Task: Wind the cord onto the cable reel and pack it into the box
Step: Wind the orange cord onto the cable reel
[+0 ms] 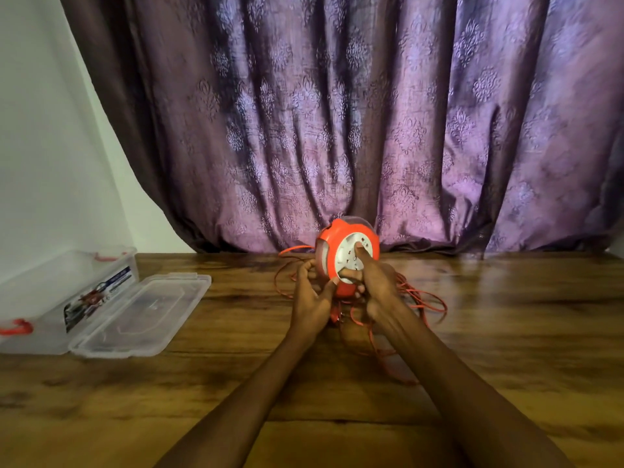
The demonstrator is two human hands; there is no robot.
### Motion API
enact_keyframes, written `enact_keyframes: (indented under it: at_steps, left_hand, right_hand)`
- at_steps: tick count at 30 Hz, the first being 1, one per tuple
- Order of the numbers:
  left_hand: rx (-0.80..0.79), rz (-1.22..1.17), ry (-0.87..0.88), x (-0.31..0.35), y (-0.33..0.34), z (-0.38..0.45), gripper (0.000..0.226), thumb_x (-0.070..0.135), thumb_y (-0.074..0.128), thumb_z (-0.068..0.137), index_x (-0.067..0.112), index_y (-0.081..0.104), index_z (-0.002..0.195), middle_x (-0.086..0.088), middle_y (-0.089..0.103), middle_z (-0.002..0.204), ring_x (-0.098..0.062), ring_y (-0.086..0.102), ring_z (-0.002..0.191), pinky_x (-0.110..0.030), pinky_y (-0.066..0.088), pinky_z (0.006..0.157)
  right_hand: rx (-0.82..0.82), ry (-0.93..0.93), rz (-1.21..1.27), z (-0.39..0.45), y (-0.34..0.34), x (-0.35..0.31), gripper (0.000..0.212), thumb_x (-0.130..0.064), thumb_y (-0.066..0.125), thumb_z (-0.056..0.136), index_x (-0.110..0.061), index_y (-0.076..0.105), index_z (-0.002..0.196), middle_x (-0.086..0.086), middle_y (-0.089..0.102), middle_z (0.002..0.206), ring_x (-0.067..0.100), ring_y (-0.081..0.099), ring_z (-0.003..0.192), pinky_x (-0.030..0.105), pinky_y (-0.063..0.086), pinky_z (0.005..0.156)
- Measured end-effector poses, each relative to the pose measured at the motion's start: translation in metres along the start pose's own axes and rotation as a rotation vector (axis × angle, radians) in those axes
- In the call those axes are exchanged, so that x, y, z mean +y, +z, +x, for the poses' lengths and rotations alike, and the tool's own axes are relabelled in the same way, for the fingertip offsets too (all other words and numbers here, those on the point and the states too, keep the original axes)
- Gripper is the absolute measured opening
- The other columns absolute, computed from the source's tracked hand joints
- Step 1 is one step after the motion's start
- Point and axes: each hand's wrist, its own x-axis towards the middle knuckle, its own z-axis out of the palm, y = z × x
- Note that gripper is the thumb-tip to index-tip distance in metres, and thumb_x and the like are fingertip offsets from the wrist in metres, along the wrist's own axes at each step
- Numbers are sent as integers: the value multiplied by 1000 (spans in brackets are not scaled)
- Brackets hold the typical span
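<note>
Left hand cups the orange cable reel, fingers curled on its rim; right hand presses a forefinger into its white face (other fingers curled). Reel stands on edge mid-table, face toward the person, loose cord around it.

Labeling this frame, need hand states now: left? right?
Left hand: grips the left edge of the orange cable reel, steadying it.
Right hand: fingers curled on the reel's white face, index finger extended onto it.
</note>
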Motion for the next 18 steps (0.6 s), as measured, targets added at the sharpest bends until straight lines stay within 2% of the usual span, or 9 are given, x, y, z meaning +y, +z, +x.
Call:
enact_keyframes:
  at_steps: [2, 4, 5, 7, 9, 10, 12, 15, 18]
  left_hand:
    - [44, -92, -45, 0, -4, 7, 37, 1, 70, 87, 16, 54, 116, -7, 66, 102, 1, 65, 88, -24, 55, 78]
    - [75, -243, -144, 4, -11, 14, 34, 2, 69, 87, 18, 57, 114, -20, 64, 111, -21, 64, 95, -35, 58, 70]
    - [75, -307, -189, 6, -16, 16, 33, 2, 69, 88, 20, 58, 113, -19, 64, 113, -25, 63, 94, -34, 59, 63]
    - [50, -349, -257, 10, -30, 21, 29, 2, 68, 88, 21, 62, 109, -18, 68, 118, -27, 67, 96, -36, 61, 60]
    - [3, -290, -309, 15, -44, 25, 25, 6, 70, 87, 18, 66, 108, -19, 69, 121, -33, 70, 102, -52, 62, 74]
    - [-30, -261, -332, 18, -51, 26, 26, 6, 71, 87, 16, 67, 111, -19, 69, 121, -38, 69, 107, -61, 58, 82]
    - [-108, -201, -336, 23, -60, 27, 27, 6, 69, 88, 14, 67, 114, -20, 70, 120, -39, 69, 102, -61, 57, 85]
    - [-204, -113, -286, 30, -65, 25, 20, 5, 62, 93, 18, 67, 108, -11, 74, 105, -20, 68, 77, -35, 60, 65]
    - [-234, -102, -297, 32, -63, 24, 24, 4, 59, 96, 20, 66, 112, -8, 75, 102, -21, 69, 75, -42, 60, 71]
  right_hand:
    - [-34, -100, -75, 2, -3, 0, 38, -35, 64, 93, 3, 67, 99, 11, 73, 63, 17, 43, 37, 20, 32, 39]
    - [-39, -330, -377, 3, -11, -2, 33, -34, 62, 94, -4, 73, 98, 5, 72, 60, 20, 58, 46, 27, 46, 46]
    - [5, -493, -637, 4, -17, -2, 30, -38, 61, 93, -13, 75, 97, 3, 75, 69, 21, 66, 60, 32, 53, 57]
    - [56, -900, -1059, 6, -29, -2, 20, -36, 62, 91, -28, 74, 105, -1, 74, 98, 25, 67, 87, 37, 53, 72]
    - [-112, -1234, -1272, 10, -37, -3, 31, -23, 68, 86, -32, 70, 116, 2, 64, 119, 29, 61, 96, 40, 51, 76]
    - [-203, -1317, -1359, 12, -39, -4, 41, -21, 70, 81, -34, 67, 121, 4, 60, 126, 30, 58, 99, 41, 50, 77]
    - [-266, -1354, -1490, 8, -37, -10, 53, -24, 67, 75, -39, 63, 125, 4, 55, 134, 31, 56, 104, 41, 48, 79]
    - [-266, -1325, -1631, -3, -33, -11, 57, -26, 47, 75, -47, 56, 128, 2, 51, 141, 27, 50, 117, 40, 41, 83]
    - [-246, -1297, -1732, -12, -29, -8, 60, -26, 46, 78, -52, 48, 132, 3, 47, 142, 26, 42, 125, 42, 38, 87]
